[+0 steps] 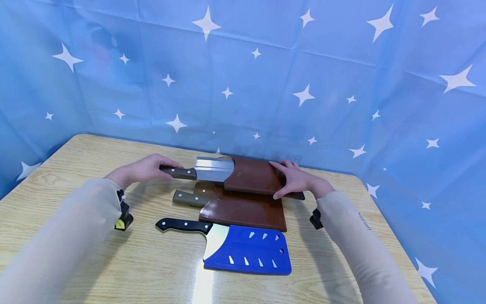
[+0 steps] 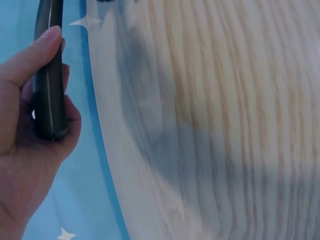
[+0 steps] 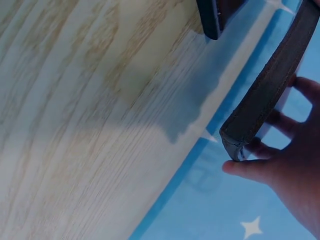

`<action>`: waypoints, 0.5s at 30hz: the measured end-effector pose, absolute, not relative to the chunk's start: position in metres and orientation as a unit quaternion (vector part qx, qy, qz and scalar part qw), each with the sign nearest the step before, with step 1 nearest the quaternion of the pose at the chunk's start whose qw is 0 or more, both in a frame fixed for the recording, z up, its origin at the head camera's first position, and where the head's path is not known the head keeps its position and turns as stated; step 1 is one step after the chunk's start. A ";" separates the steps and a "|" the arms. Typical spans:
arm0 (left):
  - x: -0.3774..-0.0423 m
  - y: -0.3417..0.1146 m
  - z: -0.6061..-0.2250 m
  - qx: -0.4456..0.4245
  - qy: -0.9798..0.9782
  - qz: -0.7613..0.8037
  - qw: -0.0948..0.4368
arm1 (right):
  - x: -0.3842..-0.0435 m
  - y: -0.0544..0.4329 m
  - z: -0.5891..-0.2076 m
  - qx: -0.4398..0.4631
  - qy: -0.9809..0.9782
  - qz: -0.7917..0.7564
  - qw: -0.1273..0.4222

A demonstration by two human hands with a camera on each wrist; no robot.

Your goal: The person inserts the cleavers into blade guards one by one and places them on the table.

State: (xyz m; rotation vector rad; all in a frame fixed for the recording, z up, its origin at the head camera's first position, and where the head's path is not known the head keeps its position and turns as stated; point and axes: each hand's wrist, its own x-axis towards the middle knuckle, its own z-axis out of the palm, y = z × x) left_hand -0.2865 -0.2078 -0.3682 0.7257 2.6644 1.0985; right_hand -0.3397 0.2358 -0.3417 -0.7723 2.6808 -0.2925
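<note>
Near the back of the table, my left hand (image 1: 148, 169) grips the dark riveted handle (image 1: 178, 172) of a cleaver; in the left wrist view the thumb lies along the handle (image 2: 50, 100). Part of its shiny blade (image 1: 214, 169) shows, and the rest is hidden inside a brown leather sheath (image 1: 252, 175). My right hand (image 1: 298, 181) holds the sheath's far end, thumb at the near edge and fingers at the far one. In the right wrist view, the sheath's end (image 3: 265, 90) is raised over the table, fingers curled at its side.
A second cleaver, olive-handled (image 1: 186, 198), lies in another brown sheath (image 1: 247, 213) just in front. Nearer still lies a black-handled (image 1: 182, 224) cleaver with a slotted blue blade guard (image 1: 250, 253). The wooden table (image 1: 152, 261) meets a blue star-patterned curtain (image 1: 243, 84) behind.
</note>
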 end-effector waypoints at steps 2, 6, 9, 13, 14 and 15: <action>-0.287 -0.205 -0.367 0.241 0.894 0.368 0.085 | -0.340 0.235 -0.341 -0.274 0.942 -0.102 0.163; -0.289 -0.198 -0.365 0.241 0.893 0.370 0.084 | -0.341 0.231 -0.338 -0.275 0.943 -0.102 0.155; -0.290 -0.193 -0.363 0.242 0.894 0.368 0.083 | -0.341 0.228 -0.337 -0.271 0.944 -0.103 0.157; -0.292 -0.186 -0.361 0.245 0.896 0.362 0.082 | -0.340 0.224 -0.334 -0.271 0.943 -0.106 0.159; -0.292 -0.185 -0.361 0.245 0.896 0.362 0.083 | -0.340 0.223 -0.334 -0.271 0.943 -0.107 0.160; -0.292 -0.183 -0.360 0.245 0.896 0.362 0.084 | -0.339 0.222 -0.334 -0.271 0.943 -0.109 0.161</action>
